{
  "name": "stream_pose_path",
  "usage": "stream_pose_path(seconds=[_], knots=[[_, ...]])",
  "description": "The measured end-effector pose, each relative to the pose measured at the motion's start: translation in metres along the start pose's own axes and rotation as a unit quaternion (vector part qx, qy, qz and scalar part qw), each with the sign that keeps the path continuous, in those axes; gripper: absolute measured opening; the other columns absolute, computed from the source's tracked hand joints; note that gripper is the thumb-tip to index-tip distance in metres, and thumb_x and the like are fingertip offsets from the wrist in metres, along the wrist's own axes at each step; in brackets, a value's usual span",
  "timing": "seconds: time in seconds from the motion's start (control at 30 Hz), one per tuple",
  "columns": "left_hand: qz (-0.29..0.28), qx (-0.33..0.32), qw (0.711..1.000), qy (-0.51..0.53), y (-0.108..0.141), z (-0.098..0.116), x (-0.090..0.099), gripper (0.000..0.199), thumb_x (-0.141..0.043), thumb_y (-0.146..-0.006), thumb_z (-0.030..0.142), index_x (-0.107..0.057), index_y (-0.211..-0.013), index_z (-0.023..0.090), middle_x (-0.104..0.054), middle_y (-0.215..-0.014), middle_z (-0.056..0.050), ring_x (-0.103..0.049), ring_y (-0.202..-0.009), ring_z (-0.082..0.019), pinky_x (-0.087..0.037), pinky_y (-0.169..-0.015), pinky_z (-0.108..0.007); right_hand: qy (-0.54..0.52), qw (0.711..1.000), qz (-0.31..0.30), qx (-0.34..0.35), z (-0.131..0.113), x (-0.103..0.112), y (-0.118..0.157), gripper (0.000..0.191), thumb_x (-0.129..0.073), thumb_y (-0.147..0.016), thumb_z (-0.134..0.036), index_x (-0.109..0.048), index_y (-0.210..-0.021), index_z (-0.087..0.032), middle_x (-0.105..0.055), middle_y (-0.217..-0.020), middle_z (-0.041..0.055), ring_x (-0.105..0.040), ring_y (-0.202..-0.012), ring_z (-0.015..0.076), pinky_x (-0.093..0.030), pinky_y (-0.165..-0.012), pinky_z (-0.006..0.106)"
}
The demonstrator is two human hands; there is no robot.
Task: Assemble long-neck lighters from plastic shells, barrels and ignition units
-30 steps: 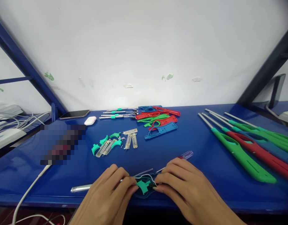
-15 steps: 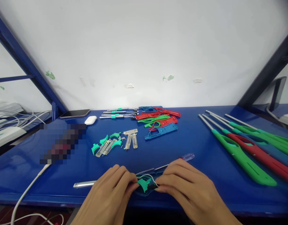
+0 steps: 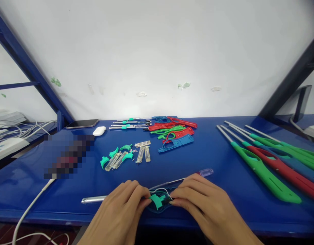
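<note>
A blue lighter half-shell [image 3: 157, 210] lies near the table's front edge, partly hidden under both hands. In it sits a green trigger [image 3: 157, 201], beside a black igniter piece [image 3: 167, 201] with a looping white wire [image 3: 160, 189]. My left hand [image 3: 121, 207] is closed, thumb and finger pinching the trigger's left side. My right hand [image 3: 205, 204] pinches at the black igniter piece and the wire end. A metal lighter tube [image 3: 93, 199] sticks out left from under my left hand. Behind my right hand lies a screwdriver [image 3: 205, 172] with a clear purplish handle.
Several green triggers [image 3: 104, 162] and clear fuel tanks [image 3: 139, 154] lie left of centre. Metal tubes with wires [image 3: 122, 127] and coloured half-shells [image 3: 177, 143] are at the back. Assembled lighters [image 3: 266, 173] lie right. A phone [image 3: 82, 124] and white earphone case [image 3: 99, 131] are back left.
Both hands keep nearly the same place and grip. The green trigger and black piece have shifted only slightly within the shell.
</note>
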State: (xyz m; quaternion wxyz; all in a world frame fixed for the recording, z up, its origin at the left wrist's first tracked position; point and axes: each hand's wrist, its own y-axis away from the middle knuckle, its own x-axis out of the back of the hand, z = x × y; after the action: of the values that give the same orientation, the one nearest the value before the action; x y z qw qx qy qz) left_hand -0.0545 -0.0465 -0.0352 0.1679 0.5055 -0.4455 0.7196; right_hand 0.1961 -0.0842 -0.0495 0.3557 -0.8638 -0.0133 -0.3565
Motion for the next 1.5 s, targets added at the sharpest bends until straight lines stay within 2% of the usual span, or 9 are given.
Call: stream_pose_path(seconds=[0.2,0.43,0.67,0.83,0.97,1.1,1.3,1.5], knots=[[0.002,-0.002,1.000,0.004,0.000,0.000,-0.005,0.020,-0.041,-0.109,0.012,-0.055,-0.105,0.024,-0.067,-0.089,0.000,-0.064,-0.074,-0.020,-0.054,-0.068,-0.033,0.010,1.000,0.002,0.020,-0.001,0.001,-0.001,0.024,-0.055,-0.111,-0.029,-0.073,-0.098,-0.023,-0.078,-0.089,-0.0003,-0.068,-0.078,0.0158,-0.057,-0.076,0.028],[0.032,-0.016,0.999,-0.029,-0.004,0.001,-0.006,0.021,-0.038,-0.115,0.021,-0.056,-0.104,0.024,-0.066,-0.086,0.001,-0.063,-0.071,-0.019,-0.052,-0.070,-0.032,0.011,0.999,0.024,0.033,-0.003,0.003,-0.003,0.028,-0.052,-0.112,-0.029,-0.074,-0.096,-0.022,-0.079,-0.088,-0.0002,-0.070,-0.077,0.0145,-0.058,-0.074,0.026],[0.018,-0.017,0.999,-0.036,-0.002,0.001,-0.007,0.021,-0.039,-0.114,0.020,-0.057,-0.104,0.024,-0.065,-0.086,0.000,-0.063,-0.071,-0.020,-0.051,-0.069,-0.033,0.005,0.999,0.038,0.033,-0.003,0.001,-0.003,0.020,-0.058,-0.110,-0.025,-0.072,-0.096,-0.022,-0.078,-0.086,-0.0009,-0.068,-0.076,0.0143,-0.058,-0.075,0.025],[0.007,-0.012,0.999,-0.032,-0.003,0.002,-0.008,0.019,-0.040,-0.112,0.018,-0.057,-0.105,0.024,-0.065,-0.087,-0.001,-0.062,-0.071,-0.022,-0.051,-0.068,-0.035,0.001,0.999,0.035,0.039,-0.005,0.003,-0.006,0.022,-0.056,-0.110,-0.024,-0.073,-0.096,-0.022,-0.079,-0.087,-0.0003,-0.069,-0.076,0.0146,-0.058,-0.074,0.024],[0.007,-0.009,1.000,-0.024,-0.006,0.003,-0.009,0.017,-0.041,-0.112,0.019,-0.056,-0.105,0.024,-0.064,-0.087,-0.001,-0.061,-0.071,-0.023,-0.050,-0.066,-0.035,-0.013,0.999,0.025,0.047,-0.004,0.005,-0.004,0.016,-0.059,-0.109,-0.020,-0.071,-0.099,-0.022,-0.079,-0.089,-0.0017,-0.070,-0.078,0.0139,-0.058,-0.081,0.024],[0.011,-0.011,1.000,-0.021,-0.006,0.003,-0.011,0.017,-0.040,-0.113,0.019,-0.055,-0.105,0.024,-0.064,-0.088,-0.002,-0.060,-0.071,-0.023,-0.049,-0.066,-0.034,-0.019,1.000,-0.013,0.021,-0.003,0.005,-0.001,0.017,-0.058,-0.108,-0.016,-0.070,-0.099,-0.024,-0.079,-0.092,-0.0020,-0.071,-0.081,0.0141,-0.057,-0.091,0.026],[0.025,-0.016,0.999,-0.028,-0.006,0.002,-0.013,0.017,-0.040,-0.114,0.021,-0.054,-0.104,0.024,-0.064,-0.086,-0.001,-0.059,-0.070,-0.023,-0.047,-0.065,-0.034,-0.021,0.999,0.007,0.033,-0.006,0.007,-0.006,0.017,-0.060,-0.108,-0.020,-0.068,-0.093,-0.023,-0.079,-0.085,-0.0040,-0.070,-0.076,0.0129,-0.057,-0.082,0.022],[0.023,-0.017,0.999,-0.034,-0.007,0.002,-0.012,0.022,-0.036,-0.115,0.023,-0.052,-0.102,0.024,-0.063,-0.084,0.000,-0.059,-0.069,-0.022,-0.045,-0.065,-0.033,-0.034,0.998,-0.001,0.058,-0.005,0.008,-0.007,0.018,-0.057,-0.109,-0.015,-0.068,-0.097,-0.022,-0.080,-0.090,-0.0042,-0.069,-0.081,0.0130,-0.056,-0.087,0.022]])
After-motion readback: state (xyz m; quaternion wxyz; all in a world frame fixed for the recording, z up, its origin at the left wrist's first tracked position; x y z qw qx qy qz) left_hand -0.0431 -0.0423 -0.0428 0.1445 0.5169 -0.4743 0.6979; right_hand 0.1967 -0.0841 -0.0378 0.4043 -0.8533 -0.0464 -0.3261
